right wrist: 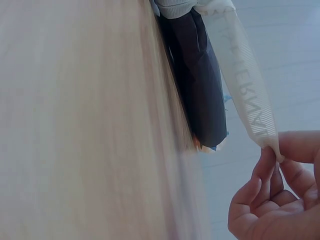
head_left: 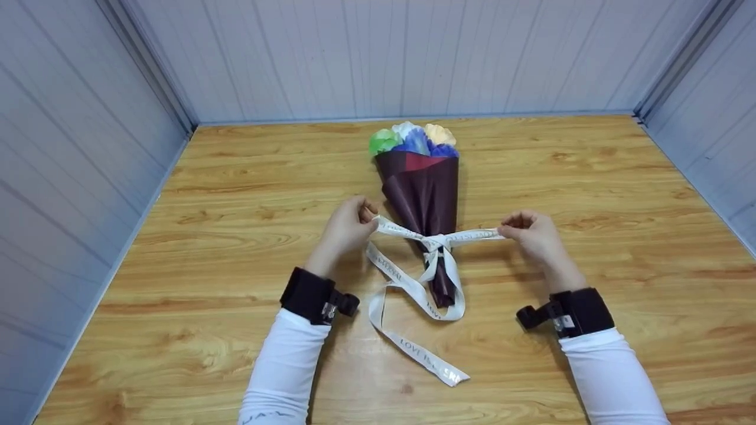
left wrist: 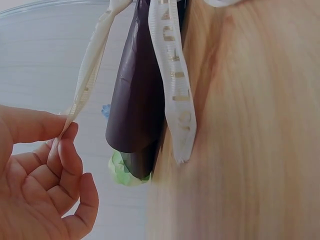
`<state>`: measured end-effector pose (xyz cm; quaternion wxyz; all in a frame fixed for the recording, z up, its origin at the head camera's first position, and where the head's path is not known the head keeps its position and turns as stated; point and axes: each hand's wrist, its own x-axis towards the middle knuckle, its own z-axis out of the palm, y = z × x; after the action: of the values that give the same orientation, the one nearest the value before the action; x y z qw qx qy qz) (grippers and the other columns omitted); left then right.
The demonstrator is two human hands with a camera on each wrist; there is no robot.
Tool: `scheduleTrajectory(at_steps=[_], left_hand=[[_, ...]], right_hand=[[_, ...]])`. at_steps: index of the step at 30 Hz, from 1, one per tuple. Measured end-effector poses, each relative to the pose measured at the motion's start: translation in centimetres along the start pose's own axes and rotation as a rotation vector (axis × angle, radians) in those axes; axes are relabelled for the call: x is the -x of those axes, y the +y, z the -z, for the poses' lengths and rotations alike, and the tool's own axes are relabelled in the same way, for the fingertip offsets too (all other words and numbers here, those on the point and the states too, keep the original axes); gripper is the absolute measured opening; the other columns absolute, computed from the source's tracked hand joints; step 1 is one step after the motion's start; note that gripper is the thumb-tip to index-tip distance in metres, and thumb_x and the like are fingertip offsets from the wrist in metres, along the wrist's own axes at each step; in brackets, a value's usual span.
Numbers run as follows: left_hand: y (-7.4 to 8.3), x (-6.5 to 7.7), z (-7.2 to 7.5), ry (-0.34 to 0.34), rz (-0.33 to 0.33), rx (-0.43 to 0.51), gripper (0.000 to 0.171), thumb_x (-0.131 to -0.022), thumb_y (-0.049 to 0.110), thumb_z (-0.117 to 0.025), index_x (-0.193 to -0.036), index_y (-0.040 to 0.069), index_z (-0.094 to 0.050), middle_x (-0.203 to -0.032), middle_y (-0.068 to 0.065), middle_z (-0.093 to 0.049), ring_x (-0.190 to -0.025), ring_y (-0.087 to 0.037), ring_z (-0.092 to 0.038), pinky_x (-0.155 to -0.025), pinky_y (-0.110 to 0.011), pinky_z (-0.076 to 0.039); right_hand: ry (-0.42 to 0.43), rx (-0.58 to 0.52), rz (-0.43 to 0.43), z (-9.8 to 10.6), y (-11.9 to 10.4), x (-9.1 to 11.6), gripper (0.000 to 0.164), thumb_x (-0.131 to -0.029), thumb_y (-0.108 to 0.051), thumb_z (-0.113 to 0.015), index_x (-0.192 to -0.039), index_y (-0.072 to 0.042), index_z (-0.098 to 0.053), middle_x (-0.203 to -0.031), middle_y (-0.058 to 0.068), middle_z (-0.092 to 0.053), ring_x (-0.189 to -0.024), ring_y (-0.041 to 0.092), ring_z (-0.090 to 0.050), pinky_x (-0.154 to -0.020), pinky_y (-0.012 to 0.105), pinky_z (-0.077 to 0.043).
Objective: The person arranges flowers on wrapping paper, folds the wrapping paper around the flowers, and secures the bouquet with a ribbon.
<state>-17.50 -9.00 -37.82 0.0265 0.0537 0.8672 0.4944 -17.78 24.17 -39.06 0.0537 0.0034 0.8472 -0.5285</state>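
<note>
A bouquet (head_left: 422, 195) in dark maroon wrapping lies on the wooden table, its blossoms towards the back wall. White ribbon (head_left: 437, 242) with printed lettering is knotted round its narrow lower part. My left hand (head_left: 347, 229), left of the knot, pinches one taut stretch of ribbon (left wrist: 90, 75) between thumb and forefinger. On the other side, my right hand (head_left: 536, 237) pinches another stretch (right wrist: 245, 80) at its outer tip, drawn out to the right. Two loose ribbon tails (head_left: 416, 351) trail below the knot, one curling towards the table's front.
Green, white, blue and cream flowers (head_left: 416, 141) show above the wrapping. The wooden table (head_left: 248, 177) meets pale panel walls (head_left: 378, 59) at the back and sides. Each wrist wears a black band with a small camera (head_left: 347, 304).
</note>
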Motion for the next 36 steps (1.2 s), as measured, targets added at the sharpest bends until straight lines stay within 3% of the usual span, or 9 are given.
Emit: scheduleTrajectory(at_steps=[12,36], left_hand=[[-0.5,0.5,-0.1,0.026,-0.005,-0.007,0.011,-0.084,0.0,-0.061,-0.094,-0.003,-0.059,-0.077,-0.001,-0.053,-0.073,-0.014,-0.05,-0.067,-0.022,-0.042],[-1.1,1.8,-0.6,0.067,0.063,-0.03,0.01,-0.083,-0.001,-0.062,-0.088,0.003,-0.054,-0.079,-0.002,-0.051,-0.076,-0.016,-0.05,-0.07,-0.026,-0.043]], right_hand=[[0.006,0.0,-0.027,0.3,0.8,0.1,0.033,-0.087,-0.007,-0.065,-0.114,0.008,-0.053,-0.085,-0.008,-0.058,-0.077,0.003,-0.053,-0.074,0.019,-0.048],[0.014,-0.008,-0.036,1.2,2.1,0.8,0.029,-0.088,-0.006,-0.062,-0.112,0.008,-0.052,-0.083,-0.008,-0.055,-0.075,0.003,-0.052,-0.068,0.018,-0.046]])
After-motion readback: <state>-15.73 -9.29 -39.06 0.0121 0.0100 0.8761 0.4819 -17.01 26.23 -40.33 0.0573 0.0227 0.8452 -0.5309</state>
